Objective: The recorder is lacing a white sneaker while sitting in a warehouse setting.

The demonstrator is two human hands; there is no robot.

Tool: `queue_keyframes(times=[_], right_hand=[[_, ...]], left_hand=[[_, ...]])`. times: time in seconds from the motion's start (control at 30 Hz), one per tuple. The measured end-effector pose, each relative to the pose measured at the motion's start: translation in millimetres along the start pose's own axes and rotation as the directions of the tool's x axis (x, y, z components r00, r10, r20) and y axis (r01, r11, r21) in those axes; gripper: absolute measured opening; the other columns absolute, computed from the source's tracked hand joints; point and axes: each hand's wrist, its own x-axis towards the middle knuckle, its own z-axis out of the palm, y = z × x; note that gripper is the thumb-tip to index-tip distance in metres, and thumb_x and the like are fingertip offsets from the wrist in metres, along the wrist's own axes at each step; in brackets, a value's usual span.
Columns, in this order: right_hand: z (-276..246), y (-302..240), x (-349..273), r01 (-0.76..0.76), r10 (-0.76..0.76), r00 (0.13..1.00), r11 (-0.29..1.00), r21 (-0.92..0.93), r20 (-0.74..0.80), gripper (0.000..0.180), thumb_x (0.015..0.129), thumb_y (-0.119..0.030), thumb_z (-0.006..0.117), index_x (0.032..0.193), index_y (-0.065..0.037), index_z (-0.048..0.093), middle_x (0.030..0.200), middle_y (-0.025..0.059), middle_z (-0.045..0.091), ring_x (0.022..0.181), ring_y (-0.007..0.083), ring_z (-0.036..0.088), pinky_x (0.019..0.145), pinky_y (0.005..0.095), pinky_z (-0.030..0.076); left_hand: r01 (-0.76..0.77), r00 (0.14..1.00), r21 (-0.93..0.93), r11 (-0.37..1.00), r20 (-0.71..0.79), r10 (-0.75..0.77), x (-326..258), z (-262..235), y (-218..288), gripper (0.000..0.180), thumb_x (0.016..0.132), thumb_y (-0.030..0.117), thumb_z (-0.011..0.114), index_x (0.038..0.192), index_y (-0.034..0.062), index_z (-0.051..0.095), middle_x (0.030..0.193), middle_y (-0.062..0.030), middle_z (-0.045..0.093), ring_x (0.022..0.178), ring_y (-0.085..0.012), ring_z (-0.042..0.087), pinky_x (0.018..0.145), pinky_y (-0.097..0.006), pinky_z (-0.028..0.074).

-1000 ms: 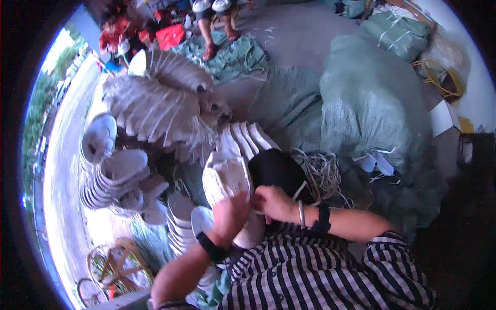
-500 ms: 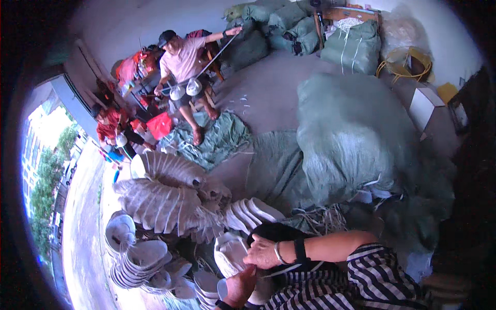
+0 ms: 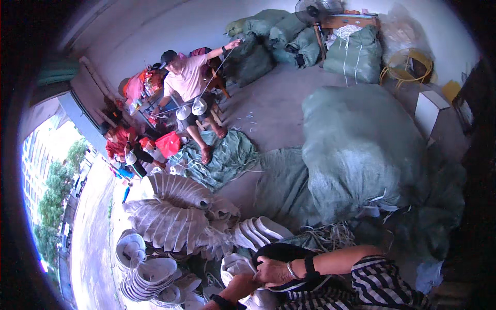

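Left hand (image 3: pixel 242 285) and right hand (image 3: pixel 273 271) meet fingertip to fingertip at the near side of a white cupped piece, the right one with its fingers curled in; whether a thin strip is pinched between them I cannot tell, as the tips cover each other. Biggest of all around them is a bulging green sack (image 3: pixel 356 139), beyond the hands and to their right. Next comes a curved fan of nested white shells (image 3: pixel 165 222), ahead of the hands and to their left, and past it a seated co-worker in a pale shirt (image 3: pixel 188 77), with a second person in a red top (image 3: pixel 119 142) farther left. Smaller, a stack of white cups (image 3: pixel 147 279) lies left of the hands, and a short row of white shells (image 3: pixel 261 232) just beyond them. Against the right hand's far side is a black rounded shape (image 3: pixel 281 251). The white cupped piece (image 3: pixel 235 263) itself sits directly at the hands, partly hidden by them, with a tangle of pale strips (image 3: pixel 336 235) beyond and to the right. Compared with a second ago, the view has tipped up, so the far room shows and the hands lie lower; the right fingers look more bent than half a second ago, suggesting close finger work on the same piece.
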Motion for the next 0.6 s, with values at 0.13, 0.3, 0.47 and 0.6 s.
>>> queue_keyframes(times=[0.13,0.3,0.47,0.6], right_hand=[[15,-1,3,0.004,0.006,0.993,0.997,0.081,-0.118,0.014,0.065,-0.024,0.060,0.074,-0.016,0.054,0.072,0.0003,0.056,0.073,0.0228,0.054,0.081,0.0425,0.032],[9,-5,4,0.012,-0.007,0.994,0.999,0.053,-0.105,0.010,0.071,-0.025,0.057,0.075,-0.017,0.056,0.072,0.0001,0.057,0.074,0.0209,0.055,0.079,0.0403,0.032],[1,-6,1,0.042,-0.034,0.984,0.998,0.044,-0.174,0.009,0.077,-0.026,0.056,0.075,-0.018,0.057,0.070,-0.0031,0.056,0.073,0.0181,0.056,0.078,0.0384,0.033],[11,-6,1,0.077,-0.031,0.975,0.975,0.207,-0.220,0.016,0.066,-0.024,0.059,0.081,-0.017,0.055,0.077,0.0013,0.058,0.077,0.0232,0.055,0.080,0.0432,0.031]], left_hand=[[0.084,0.951,-0.238,0.968,0.310,-0.006,13,3,-17,0.010,0.077,0.021,0.058,0.074,0.0118,0.061,0.060,-0.0102,0.057,0.063,-0.0244,0.061,0.053,-0.029,0.045],[0.211,0.973,-0.537,0.817,0.199,-0.120,8,35,-27,0.027,0.081,0.036,0.058,0.085,0.0088,0.058,0.060,-0.0057,0.057,0.063,-0.0176,0.060,0.054,-0.030,0.044],[0.402,0.899,-0.686,0.606,0.420,-0.120,29,-32,-4,0.032,0.077,0.033,0.065,0.088,0.0040,0.057,0.062,-0.0065,0.059,0.061,-0.0187,0.061,0.056,-0.034,0.048],[0.280,0.919,-0.578,0.766,0.393,-0.039,16,-13,-12,0.027,0.080,0.029,0.062,0.085,0.0034,0.057,0.065,-0.0081,0.061,0.064,-0.0194,0.062,0.056,-0.035,0.048]])
